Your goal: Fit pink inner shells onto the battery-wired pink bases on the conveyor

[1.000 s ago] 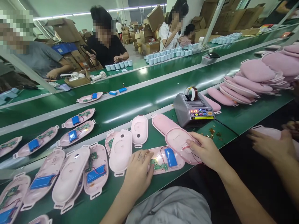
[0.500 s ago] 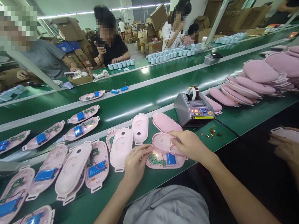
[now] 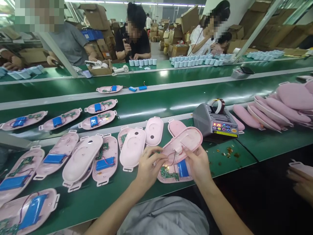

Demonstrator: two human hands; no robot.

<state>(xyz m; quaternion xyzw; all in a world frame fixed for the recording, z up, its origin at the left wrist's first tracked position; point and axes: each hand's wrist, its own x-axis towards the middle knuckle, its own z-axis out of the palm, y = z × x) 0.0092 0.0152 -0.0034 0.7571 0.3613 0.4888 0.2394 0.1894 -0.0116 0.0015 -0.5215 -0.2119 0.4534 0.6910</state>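
**Hands.** The right hand (image 3: 198,164) is closed on the lower edge of a pink lid (image 3: 183,142), with the fingers curled around it. The left hand (image 3: 150,168) is partly open, its fingertips (image 3: 162,156) against the lid's lower-left end; whether it grips cannot be told.

**Item position.** The lid is raised and tilted above an open pink shell (image 3: 171,177) on the table (image 3: 146,192), near the front edge. A red wire (image 3: 174,159) runs from the lid down toward the shell. The shell holds a green circuit board (image 3: 169,174) and a blue battery (image 3: 183,168).

**Surroundings.** Just left of the left hand lies a pink cover (image 3: 132,151) on another shell. A tape dispenser (image 3: 215,125) stands near the table's rear edge, to the right. Stacked pink shells (image 3: 288,106) lie farther right. At the right edge, a co-worker's hand (image 3: 302,184) holds a pink part (image 3: 300,168).
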